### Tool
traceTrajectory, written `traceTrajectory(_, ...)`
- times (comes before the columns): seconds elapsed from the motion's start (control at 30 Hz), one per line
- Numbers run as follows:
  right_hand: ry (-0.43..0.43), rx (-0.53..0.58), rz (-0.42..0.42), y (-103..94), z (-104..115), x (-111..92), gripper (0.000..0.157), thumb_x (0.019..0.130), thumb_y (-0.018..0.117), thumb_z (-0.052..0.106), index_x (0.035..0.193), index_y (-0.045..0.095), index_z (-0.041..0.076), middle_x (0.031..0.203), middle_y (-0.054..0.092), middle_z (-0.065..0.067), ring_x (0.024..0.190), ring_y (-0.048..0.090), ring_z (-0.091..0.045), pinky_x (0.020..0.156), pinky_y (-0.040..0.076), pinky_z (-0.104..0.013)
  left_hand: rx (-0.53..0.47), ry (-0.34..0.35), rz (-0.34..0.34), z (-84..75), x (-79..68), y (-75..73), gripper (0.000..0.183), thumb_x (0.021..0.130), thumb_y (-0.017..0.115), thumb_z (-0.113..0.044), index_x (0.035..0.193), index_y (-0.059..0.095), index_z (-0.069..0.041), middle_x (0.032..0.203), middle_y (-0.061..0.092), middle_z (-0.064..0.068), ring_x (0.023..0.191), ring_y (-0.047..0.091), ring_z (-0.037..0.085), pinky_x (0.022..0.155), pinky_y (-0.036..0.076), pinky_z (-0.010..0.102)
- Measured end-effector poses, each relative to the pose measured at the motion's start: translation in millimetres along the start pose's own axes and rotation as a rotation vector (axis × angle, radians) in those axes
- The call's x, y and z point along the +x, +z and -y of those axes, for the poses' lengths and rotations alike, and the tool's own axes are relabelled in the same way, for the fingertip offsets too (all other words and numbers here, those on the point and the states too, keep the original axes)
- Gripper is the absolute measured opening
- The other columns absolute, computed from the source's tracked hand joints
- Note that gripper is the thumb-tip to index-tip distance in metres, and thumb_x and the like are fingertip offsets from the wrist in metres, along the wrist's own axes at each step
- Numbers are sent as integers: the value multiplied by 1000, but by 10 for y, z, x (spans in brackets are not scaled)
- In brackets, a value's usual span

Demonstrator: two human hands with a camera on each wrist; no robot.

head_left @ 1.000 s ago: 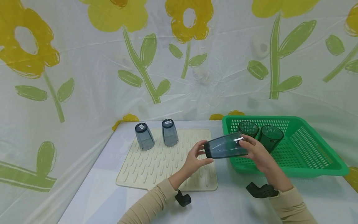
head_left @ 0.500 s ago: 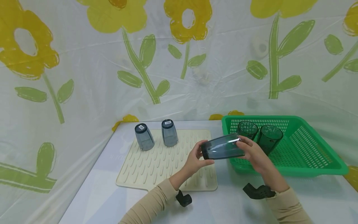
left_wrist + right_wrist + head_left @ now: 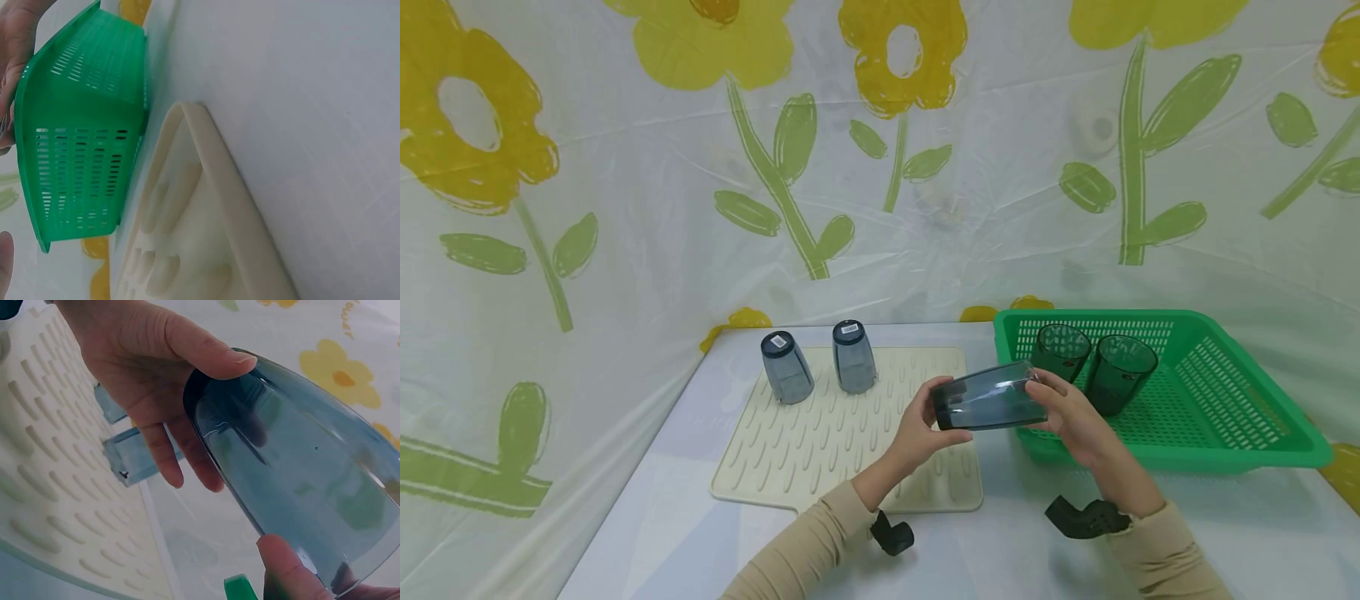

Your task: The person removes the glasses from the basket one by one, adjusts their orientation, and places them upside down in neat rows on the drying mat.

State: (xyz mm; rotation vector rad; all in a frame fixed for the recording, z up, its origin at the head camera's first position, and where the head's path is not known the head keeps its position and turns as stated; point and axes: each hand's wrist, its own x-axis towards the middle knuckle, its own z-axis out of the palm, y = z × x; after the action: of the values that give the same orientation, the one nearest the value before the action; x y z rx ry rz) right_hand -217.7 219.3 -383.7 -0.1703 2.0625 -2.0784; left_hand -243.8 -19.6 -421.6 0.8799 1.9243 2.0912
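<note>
A blue-grey tinted drinking glass [image 3: 992, 398] lies nearly sideways in the air between both hands, its dark base to the left. My left hand [image 3: 921, 429] holds the base end, the thumb on its near side and fingers behind, as the right wrist view shows. At the rim end, my right hand [image 3: 1071, 417] grips the glass with thumb and fingers. Beneath and left is a cream ribbed draining mat [image 3: 820, 450]. Two similar glasses, a left one [image 3: 787, 371] and a right one [image 3: 854, 362], stand upside down toward its back.
At the right stands a green plastic basket [image 3: 1262, 454] with slotted sides. Inside, two glasses, one nearer [image 3: 1120, 379] and one behind [image 3: 1060, 352], lean with mouths up. A flower-printed curtain [image 3: 985, 208] hangs behind the table [image 3: 647, 500].
The right hand and the held glass have shifted a little to the left. The glass's base now sits deeper in the left hand, which has stayed nearly still.
</note>
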Motion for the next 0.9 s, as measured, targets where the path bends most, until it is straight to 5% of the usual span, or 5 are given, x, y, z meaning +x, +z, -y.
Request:
traceTrajectory(0.1, 0, 0, -2, 22, 18, -8, 72, 95, 41, 34, 145, 5, -2, 139, 24, -19, 108, 45, 2, 96, 37, -54, -1, 3, -5, 41, 5, -13, 80, 74, 76, -21, 136, 31, 2, 127, 43, 22, 103, 48, 7, 88, 42, 20)
traceTrajectory(0.2, -3, 0, 6, 39, 28, -6, 71, 95, 41, 33, 145, 5, -2, 137, 27, -19, 102, 49, 4, 95, 39, -52, -7, 4, -18, 131, 26, -38, 80, 73, 77, -21, 137, 33, -1, 127, 44, 20, 103, 48, 7, 87, 43, 20)
traceTrajectory(0.3, 8, -9, 21, 46, 51, -5, 71, 95, 41, 33, 145, 4, -1, 140, 24, -21, 111, 47, -8, 97, 36, -54, -30, 17, -26, 170, 37, -52, 81, 72, 78, -23, 136, 34, -1, 126, 45, 18, 102, 50, 8, 86, 45, 21)
traceTrajectory(0.53, 51, -209, 52, -3, 158, 2, 76, 94, 46, 34, 145, 3, -1, 147, 10, -26, 133, 13, -42, 105, 13, -61, -106, 37, -25, 177, 49, -78, 92, 67, 81, -32, 136, 30, 1, 122, 46, 9, 101, 51, 9, 84, 47, 21)
traceTrajectory(0.9, 14, -427, 118, -86, 332, 2, 79, 88, 58, 32, 144, 14, -3, 139, 29, -27, 122, 34, -39, 93, 39, -47, -191, 42, -17, 120, 76, -111, 102, 59, 83, -40, 133, 26, 2, 116, 44, -2, 101, 50, 9, 82, 49, 22)
